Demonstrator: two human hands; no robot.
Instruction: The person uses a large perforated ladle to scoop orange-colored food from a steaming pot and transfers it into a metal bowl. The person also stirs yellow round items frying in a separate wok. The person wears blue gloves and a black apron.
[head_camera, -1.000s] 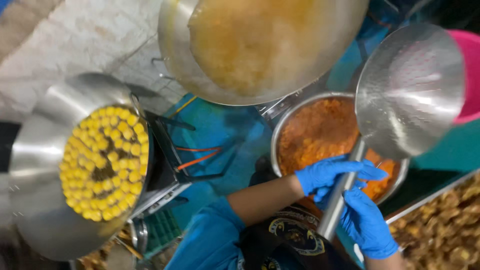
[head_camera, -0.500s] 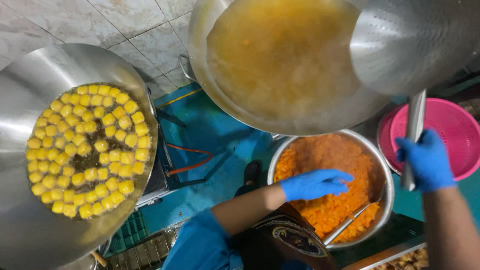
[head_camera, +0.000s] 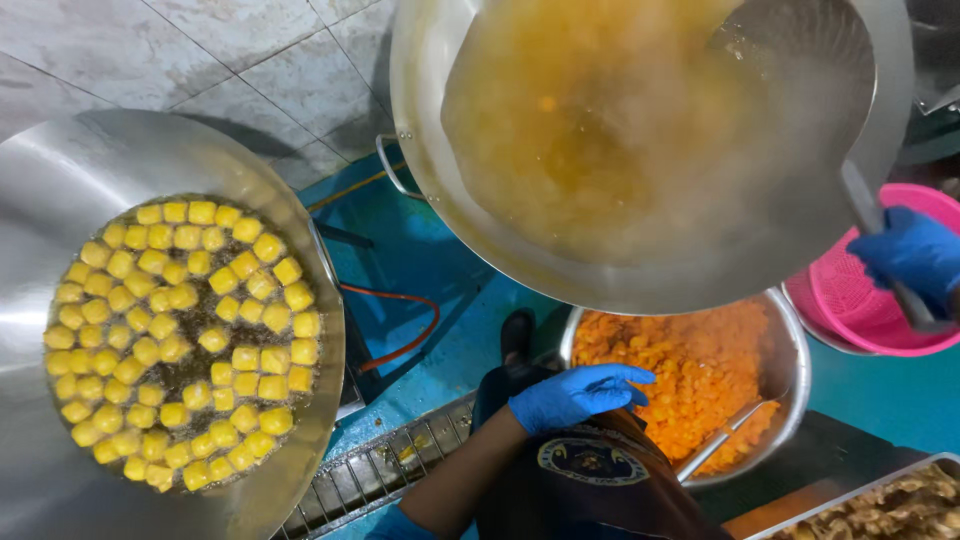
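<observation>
Skimmer ladle (head_camera: 800, 90): long steel handle, wide perforated bowl lowered into the wok (head_camera: 640, 160) of steaming oil. Rigid, probably top-heavy and slick with grease; best taken low on the handle. Right hand (head_camera: 915, 255): grip closed around that handle. Left hand (head_camera: 580, 393): fingers spread, empty, above the bowl of orange pieces (head_camera: 690, 370).

my left hand (head_camera: 578, 394), gloved in blue, hangs flat with its fingers stretched out and nothing in them. my right hand (head_camera: 915, 255), gloved too, is closed in a fist, forearm angled up.
</observation>
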